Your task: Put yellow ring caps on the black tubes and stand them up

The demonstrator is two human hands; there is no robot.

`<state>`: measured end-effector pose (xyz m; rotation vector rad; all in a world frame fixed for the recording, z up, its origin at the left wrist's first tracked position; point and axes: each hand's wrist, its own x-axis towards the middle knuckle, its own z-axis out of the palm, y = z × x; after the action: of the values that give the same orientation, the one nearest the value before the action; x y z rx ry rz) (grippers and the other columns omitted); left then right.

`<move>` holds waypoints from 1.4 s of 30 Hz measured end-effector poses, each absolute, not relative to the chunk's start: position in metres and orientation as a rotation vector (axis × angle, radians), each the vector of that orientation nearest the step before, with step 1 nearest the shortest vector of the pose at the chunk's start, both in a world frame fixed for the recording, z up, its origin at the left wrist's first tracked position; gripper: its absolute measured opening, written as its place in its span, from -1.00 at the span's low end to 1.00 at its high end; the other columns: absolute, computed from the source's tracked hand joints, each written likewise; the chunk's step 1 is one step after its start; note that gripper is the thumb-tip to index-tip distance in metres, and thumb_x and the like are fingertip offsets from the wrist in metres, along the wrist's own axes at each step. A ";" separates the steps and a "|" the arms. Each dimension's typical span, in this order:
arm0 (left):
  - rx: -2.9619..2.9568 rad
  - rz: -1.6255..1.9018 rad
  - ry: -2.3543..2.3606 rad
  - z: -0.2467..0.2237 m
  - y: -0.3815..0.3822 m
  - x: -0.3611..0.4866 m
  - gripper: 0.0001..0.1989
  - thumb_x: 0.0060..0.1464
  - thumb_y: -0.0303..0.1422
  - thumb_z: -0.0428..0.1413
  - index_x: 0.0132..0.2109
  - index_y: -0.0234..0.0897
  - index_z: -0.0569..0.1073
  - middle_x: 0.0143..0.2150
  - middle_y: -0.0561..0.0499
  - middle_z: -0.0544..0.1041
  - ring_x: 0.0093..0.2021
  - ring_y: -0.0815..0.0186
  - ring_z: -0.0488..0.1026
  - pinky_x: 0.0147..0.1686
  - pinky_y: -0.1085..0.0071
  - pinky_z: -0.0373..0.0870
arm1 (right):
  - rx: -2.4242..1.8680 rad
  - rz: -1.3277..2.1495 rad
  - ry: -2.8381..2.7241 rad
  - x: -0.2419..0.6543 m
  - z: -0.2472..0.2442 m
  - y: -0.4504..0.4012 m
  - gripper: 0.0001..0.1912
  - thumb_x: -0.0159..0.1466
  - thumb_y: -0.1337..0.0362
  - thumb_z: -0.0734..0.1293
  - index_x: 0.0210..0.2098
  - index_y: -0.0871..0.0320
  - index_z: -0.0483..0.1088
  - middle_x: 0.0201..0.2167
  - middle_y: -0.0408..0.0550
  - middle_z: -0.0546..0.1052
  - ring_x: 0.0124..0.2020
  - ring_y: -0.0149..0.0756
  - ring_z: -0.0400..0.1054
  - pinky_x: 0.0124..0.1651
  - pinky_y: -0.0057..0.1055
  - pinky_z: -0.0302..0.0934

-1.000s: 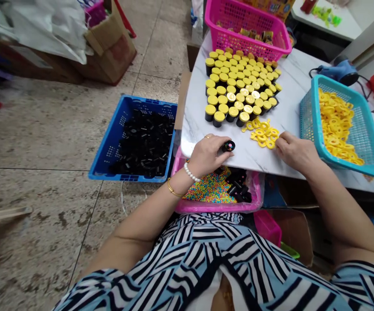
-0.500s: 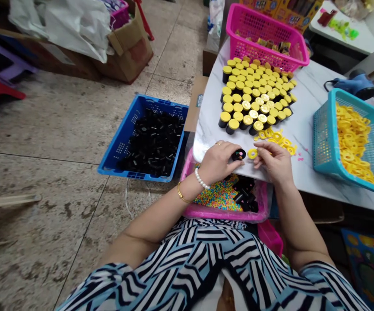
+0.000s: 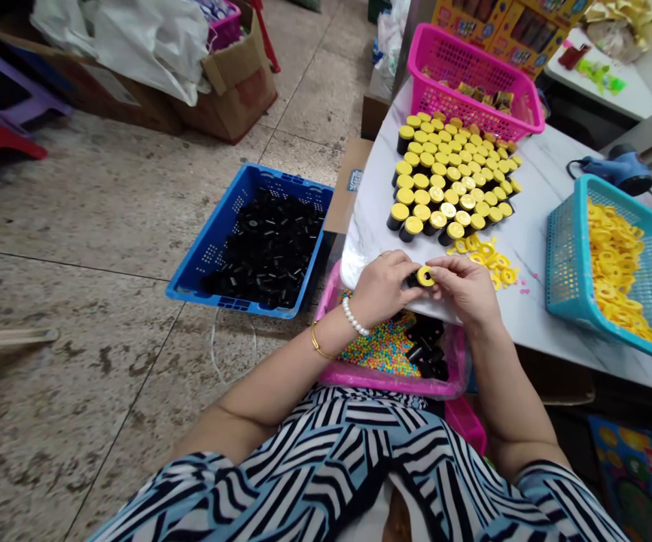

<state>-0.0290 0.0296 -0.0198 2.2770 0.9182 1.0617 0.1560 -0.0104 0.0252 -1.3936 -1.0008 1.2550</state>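
Observation:
My left hand (image 3: 385, 284) is closed round a small black tube (image 3: 412, 279), whose open end points right. Against that end sits a yellow ring cap (image 3: 425, 276), pinched by the fingers of my right hand (image 3: 461, 284). Both hands are over the front edge of the white marbled table (image 3: 360, 226). Loose yellow ring caps (image 3: 492, 260) lie just beyond my right hand. Under my wrists, a pink tray (image 3: 394, 384) holds small coloured beads (image 3: 379, 348) and several black tubes (image 3: 428, 350).
Many yellow-capped black tubes (image 3: 450, 173) stand on the table. Behind them is a pink basket (image 3: 478, 56). A turquoise basket (image 3: 566, 263) of yellow rings stands at the right. On the floor at the left, a blue crate (image 3: 190, 275) holds black tubes.
My right hand has moved left and brought the yellow ring cap onto the open end of the black tube. Before, the cap was apart from it and pink beads showed inside the tube.

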 end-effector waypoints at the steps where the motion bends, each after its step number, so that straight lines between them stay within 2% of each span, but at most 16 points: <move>1: 2.278 1.053 0.918 -0.020 0.030 -0.029 -0.73 0.17 -0.21 0.33 -0.04 -0.25 0.61 -0.16 -0.06 0.55 -0.13 0.19 0.46 -0.08 0.25 0.45 | -1.402 1.248 -1.005 0.153 0.025 -0.010 -0.74 0.09 0.18 0.61 -0.26 0.12 0.63 -0.47 -0.15 0.59 -0.59 -0.48 0.37 -0.51 -0.50 0.34; 11: 2.294 0.993 0.912 -0.016 0.031 -0.029 -0.78 0.23 -0.18 0.28 -0.13 -0.23 0.63 -0.26 -0.04 0.51 -0.18 0.21 0.45 -0.14 0.29 0.40 | -1.495 1.167 -1.019 0.150 0.024 -0.016 -0.76 0.11 0.16 0.60 -0.27 0.09 0.60 -0.46 -0.15 0.60 -0.57 -0.43 0.40 -0.44 -0.43 0.40; 19: 2.302 0.904 0.910 -0.008 0.032 -0.031 -0.81 0.24 -0.20 0.27 -0.16 -0.24 0.61 -0.32 -0.01 0.50 -0.23 0.23 0.44 -0.19 0.31 0.36 | -1.565 1.074 -1.137 0.144 0.025 -0.020 -0.73 0.20 0.06 0.53 -0.24 0.04 0.48 -0.44 -0.16 0.55 -0.56 -0.36 0.40 -0.47 -0.33 0.42; 26: 2.373 0.715 0.938 0.004 0.038 -0.032 -0.78 0.21 -0.17 0.28 -0.17 -0.25 0.62 -0.31 -0.04 0.57 -0.24 0.21 0.48 -0.29 0.34 0.29 | -1.535 1.068 -1.253 0.143 0.024 -0.024 -0.68 0.28 -0.01 0.47 -0.24 -0.01 0.31 -0.66 -0.33 0.36 -0.72 -0.43 0.21 -0.65 -0.46 0.13; 29: 2.327 0.610 0.845 0.014 0.044 -0.038 -0.79 0.25 -0.20 0.22 -0.17 -0.25 0.63 -0.34 -0.03 0.61 -0.35 0.27 0.48 -0.36 0.37 0.25 | -1.495 1.187 -1.195 0.147 0.024 -0.020 -0.64 0.24 -0.02 0.50 -0.27 0.01 0.30 -0.71 -0.37 0.32 -0.77 -0.45 0.14 -0.69 -0.49 0.08; 32: 2.211 0.536 0.725 0.021 0.046 -0.044 -0.79 0.28 -0.23 0.18 -0.13 -0.26 0.64 -0.43 0.03 0.59 -0.47 0.34 0.43 -0.42 0.40 0.21 | -1.515 1.206 -1.172 0.151 0.027 -0.016 -0.64 0.21 0.01 0.52 -0.31 0.06 0.34 -0.71 -0.34 0.38 -0.76 -0.44 0.22 -0.68 -0.49 0.15; 37: 2.167 0.665 0.832 0.013 0.032 -0.040 -0.82 0.24 -0.39 0.20 -0.04 -0.21 0.63 -0.37 0.05 0.63 -0.41 0.33 0.48 -0.36 0.41 0.25 | -1.457 1.242 -1.115 0.152 0.032 -0.016 -0.67 0.19 0.08 0.55 -0.32 0.10 0.38 -0.69 -0.31 0.39 -0.75 -0.44 0.25 -0.69 -0.49 0.21; 42: 2.187 0.733 0.982 0.006 0.019 -0.032 -0.83 0.29 -0.30 0.17 -0.09 -0.25 0.62 -0.33 0.00 0.63 -0.33 0.29 0.51 -0.34 0.40 0.26 | -1.486 1.193 -1.130 0.151 0.032 -0.016 -0.69 0.19 0.10 0.55 -0.32 0.10 0.39 -0.68 -0.30 0.42 -0.72 -0.43 0.32 -0.62 -0.50 0.28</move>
<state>-0.0323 0.0192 0.0058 2.1866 0.9816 0.7332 0.1509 -0.0159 0.0316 -1.4860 -1.1298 1.1932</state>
